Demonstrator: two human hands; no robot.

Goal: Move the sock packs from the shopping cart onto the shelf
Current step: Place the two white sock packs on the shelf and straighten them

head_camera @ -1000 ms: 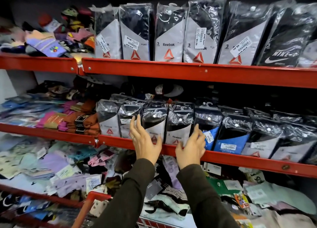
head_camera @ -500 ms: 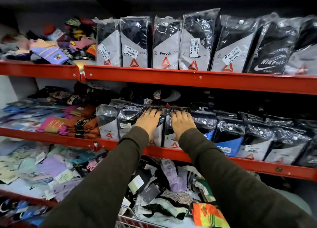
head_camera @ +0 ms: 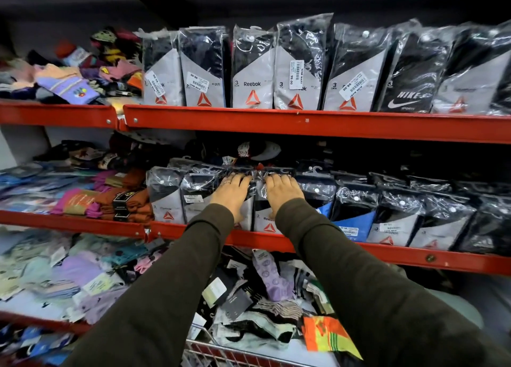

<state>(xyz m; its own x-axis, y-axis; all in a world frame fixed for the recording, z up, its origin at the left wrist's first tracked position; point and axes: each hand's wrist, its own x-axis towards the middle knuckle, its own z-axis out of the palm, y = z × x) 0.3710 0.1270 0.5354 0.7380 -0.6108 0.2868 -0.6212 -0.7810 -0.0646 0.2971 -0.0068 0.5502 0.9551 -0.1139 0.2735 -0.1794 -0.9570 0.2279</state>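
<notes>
The sock packs point(head_camera: 257, 201) stand in a row along the front edge of the middle shelf point(head_camera: 359, 252). The left hand point(head_camera: 231, 192) and right hand point(head_camera: 282, 191) lie flat on their tops, fingers spread, grasping nothing. This looks like seating the row; next comes reaching to the shopping cart point(head_camera: 221, 353).

head cam | faces forward, slightly down | close to red shelf point(head_camera: 304, 125) | single view
</notes>
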